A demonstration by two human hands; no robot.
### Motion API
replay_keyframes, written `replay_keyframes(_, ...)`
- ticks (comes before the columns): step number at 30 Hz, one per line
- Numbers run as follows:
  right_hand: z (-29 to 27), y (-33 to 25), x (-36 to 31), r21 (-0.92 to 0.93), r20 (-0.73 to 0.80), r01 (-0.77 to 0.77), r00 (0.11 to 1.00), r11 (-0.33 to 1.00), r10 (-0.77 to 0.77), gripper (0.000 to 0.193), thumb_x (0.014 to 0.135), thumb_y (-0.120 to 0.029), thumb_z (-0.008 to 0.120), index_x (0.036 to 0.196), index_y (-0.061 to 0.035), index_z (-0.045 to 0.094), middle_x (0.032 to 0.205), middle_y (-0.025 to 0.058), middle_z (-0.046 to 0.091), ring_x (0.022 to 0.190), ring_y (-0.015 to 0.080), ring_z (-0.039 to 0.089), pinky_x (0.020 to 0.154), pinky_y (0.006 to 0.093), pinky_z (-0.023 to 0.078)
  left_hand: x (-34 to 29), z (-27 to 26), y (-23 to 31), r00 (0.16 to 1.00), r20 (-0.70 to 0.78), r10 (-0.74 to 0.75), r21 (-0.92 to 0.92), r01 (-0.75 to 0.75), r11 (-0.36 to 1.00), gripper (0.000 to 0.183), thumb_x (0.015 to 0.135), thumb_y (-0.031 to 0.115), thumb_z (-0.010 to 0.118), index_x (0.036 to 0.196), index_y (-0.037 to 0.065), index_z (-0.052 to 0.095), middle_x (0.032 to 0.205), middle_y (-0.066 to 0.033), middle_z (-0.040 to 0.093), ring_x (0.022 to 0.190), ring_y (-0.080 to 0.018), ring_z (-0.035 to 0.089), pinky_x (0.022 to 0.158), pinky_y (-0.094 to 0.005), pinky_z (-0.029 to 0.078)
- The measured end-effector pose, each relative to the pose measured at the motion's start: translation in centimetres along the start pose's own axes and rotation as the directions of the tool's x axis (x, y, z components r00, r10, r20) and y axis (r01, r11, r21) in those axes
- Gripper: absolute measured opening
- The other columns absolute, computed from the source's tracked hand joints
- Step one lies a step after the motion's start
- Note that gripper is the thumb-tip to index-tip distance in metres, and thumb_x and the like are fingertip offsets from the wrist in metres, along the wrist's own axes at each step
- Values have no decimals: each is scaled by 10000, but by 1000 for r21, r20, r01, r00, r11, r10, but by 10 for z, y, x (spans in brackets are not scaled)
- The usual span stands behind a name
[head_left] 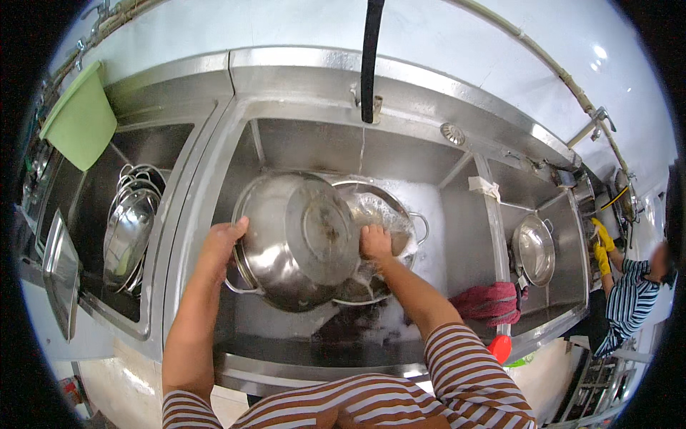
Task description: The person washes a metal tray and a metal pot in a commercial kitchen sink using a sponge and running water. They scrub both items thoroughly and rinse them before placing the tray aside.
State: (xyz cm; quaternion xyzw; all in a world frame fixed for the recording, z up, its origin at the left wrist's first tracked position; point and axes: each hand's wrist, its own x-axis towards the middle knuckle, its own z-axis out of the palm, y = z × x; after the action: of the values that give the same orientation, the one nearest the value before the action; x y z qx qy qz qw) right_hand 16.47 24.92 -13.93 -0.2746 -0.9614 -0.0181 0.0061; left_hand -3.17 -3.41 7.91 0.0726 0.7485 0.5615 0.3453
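A large steel pot [304,239] is tilted on its side in the middle sink, its stained base turned toward the right. My left hand [227,239] is closed on its rim at the left, just above a loop handle. On the right, my right hand [376,243] is closed in a fist against the edge of the pot's base; whatever it holds, if anything, is hidden. Under and behind the pot lies a second wide steel basin [393,204] holding soapy water, partly covered by the pot and my right arm. A thin stream of water falls toward it from a black hose [371,57].
Stacked steel pans [132,232] fill part of the left sink, with a green tub [82,118] beyond. A maroon cloth [489,304] hangs over the right divider; past it sits a steel pan [534,250]. A co-worker in yellow gloves [604,236] is at far right.
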Motion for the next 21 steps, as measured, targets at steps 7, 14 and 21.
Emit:
replay_keyframes(7,-32,-14,8,114,-58,-346,934,931,354,378,852,-166,434,1201,-18,429,971,219,520,892,345,541,728,438,473,-5,-8,-14,998,60,3,-71,1,997,370,825,376,581,766,11,593,645,-47,553,526,-150,480,466,-303,339)
replay_keyframes(14,-82,-2,22,858,500,-509,792,-73,350,264,770,-126,631,996,0,575,865,93,621,807,192,594,618,359,497,0,4,-22,992,125,-13,-113,28,993,370,835,359,584,732,4,570,636,-69,543,532,-176,510,457,-348,370)
replay_keyframes(21,-228,-103,-29,664,-190,417,897,621,-399,339,842,-225,559,1161,-113,536,1199,165,507,1107,293,490,934,391,393,19,29,-45,924,251,-288,-249,349,903,305,862,395,533,842,93,572,735,-17,563,569,-159,519,518,-333,405)
